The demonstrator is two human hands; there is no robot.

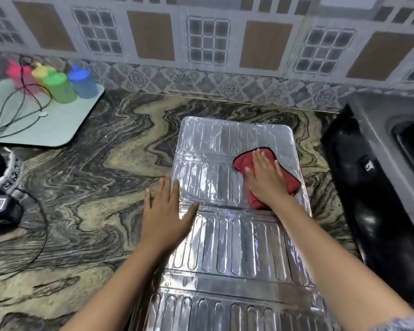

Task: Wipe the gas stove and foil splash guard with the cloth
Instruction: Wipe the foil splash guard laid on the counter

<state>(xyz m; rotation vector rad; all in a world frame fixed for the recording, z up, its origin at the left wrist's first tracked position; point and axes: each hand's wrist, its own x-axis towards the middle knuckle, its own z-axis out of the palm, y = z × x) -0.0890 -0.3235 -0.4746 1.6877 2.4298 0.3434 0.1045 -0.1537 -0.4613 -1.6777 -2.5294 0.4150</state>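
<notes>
1. I am in the middle of wiping the foil splash guard [225, 247], which lies flat and unfolded on the marbled countertop [93, 187], running from near the wall back toward me.
2. My right hand [265, 177] lies flat on the red cloth [242, 161], fingers straight and close together, pressing it onto the guard's second panel from the far end, at its right side.
3. My left hand [164, 211] rests open on the guard's left edge, fingers straight and slightly spread, steadying the sheet (thin foil would likely slide or buckle otherwise).
4. Next, I judge, I should sweep the cloth across the ribs with light, even pressure, then work through the nearer panels.
5. The gas stove [368, 199], which I take to be the black body on my right, looks not yet attended to.
6. Four bottles, red [16, 72], yellow [40, 72], green [59, 88] and blue [83, 83], stand on a pale mat [58, 120] at the far left; they are too blurred to tell their contents.
</notes>
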